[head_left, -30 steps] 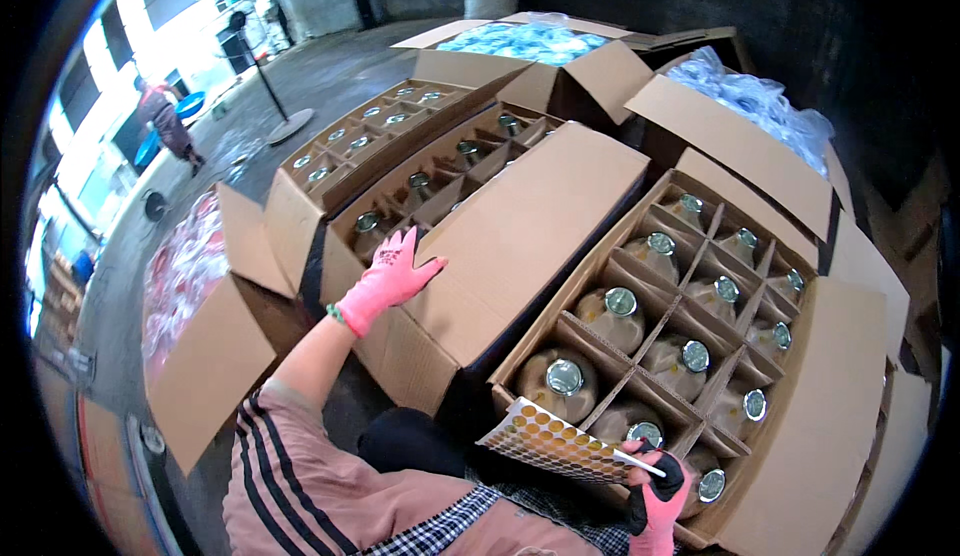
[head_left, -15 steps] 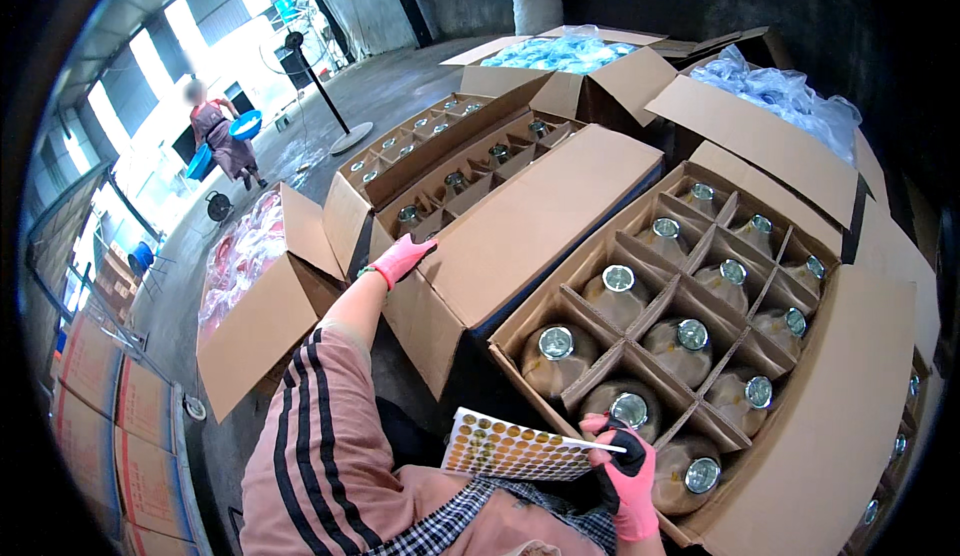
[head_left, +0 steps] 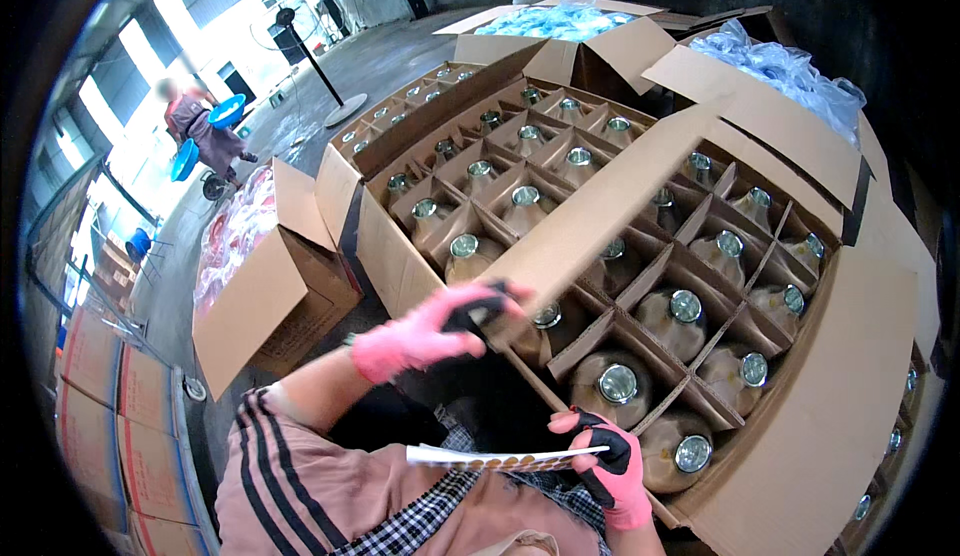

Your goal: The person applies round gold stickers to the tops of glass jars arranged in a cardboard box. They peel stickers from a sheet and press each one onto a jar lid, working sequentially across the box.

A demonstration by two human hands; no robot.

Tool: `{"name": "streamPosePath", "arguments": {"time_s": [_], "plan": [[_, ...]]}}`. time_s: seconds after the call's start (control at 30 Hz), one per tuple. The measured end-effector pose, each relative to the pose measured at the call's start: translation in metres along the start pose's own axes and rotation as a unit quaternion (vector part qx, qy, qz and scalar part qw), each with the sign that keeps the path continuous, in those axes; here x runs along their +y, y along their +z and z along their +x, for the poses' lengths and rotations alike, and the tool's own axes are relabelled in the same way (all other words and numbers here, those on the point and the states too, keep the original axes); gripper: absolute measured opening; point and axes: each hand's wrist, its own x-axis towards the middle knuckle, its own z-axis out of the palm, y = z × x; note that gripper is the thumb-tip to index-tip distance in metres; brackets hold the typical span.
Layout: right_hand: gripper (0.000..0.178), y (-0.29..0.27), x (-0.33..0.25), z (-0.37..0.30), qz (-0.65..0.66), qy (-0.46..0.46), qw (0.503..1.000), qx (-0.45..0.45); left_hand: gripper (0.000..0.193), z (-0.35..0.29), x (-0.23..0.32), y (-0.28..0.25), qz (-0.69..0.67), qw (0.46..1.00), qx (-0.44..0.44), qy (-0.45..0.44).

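Note:
My left hand [head_left: 432,331], in a pink glove with dark fingertips, is at the near end of a long cardboard flap [head_left: 600,211]. Its thumb stands apart from the fingers, which touch or nearly touch the flap; motion blurs the contact. The flap is raised almost edge-on between two boxes of glass jars. In the left box, jars [head_left: 463,246] with silvery necks sit in cardboard dividers; the right box holds similar jars [head_left: 617,384]. My right hand [head_left: 610,471], gloved alike, pinches a white sheet of round gold stickers [head_left: 510,459], seen nearly edge-on before my body.
A carton of pink plastic-wrapped items [head_left: 243,236] stands at left, with stacked cartons [head_left: 155,436] lower left. Cartons of blue plastic bags [head_left: 780,76] stand behind. A person [head_left: 205,131] carries blue basins near a pedestal fan [head_left: 320,66].
The flap that lay over the left box has swung up toward the right, showing more jars. My left hand has moved right and nearer. The sticker sheet has tilted flatter.

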Motion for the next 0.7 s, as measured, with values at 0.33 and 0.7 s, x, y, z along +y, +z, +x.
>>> {"name": "streamPosePath", "arguments": {"time_s": [0.33,0.7], "plan": [[0.028,-0.003,0.019,0.004,0.085,-0.02,0.994,0.058,0.057,-0.006,-0.062,0.075,0.296,0.951,-0.068,0.058],[0.017,0.004,0.019,-0.002,-0.002,-0.084,0.995,0.047,0.063,-0.021,-0.054,0.088,0.366,0.926,-0.048,0.073]]}}
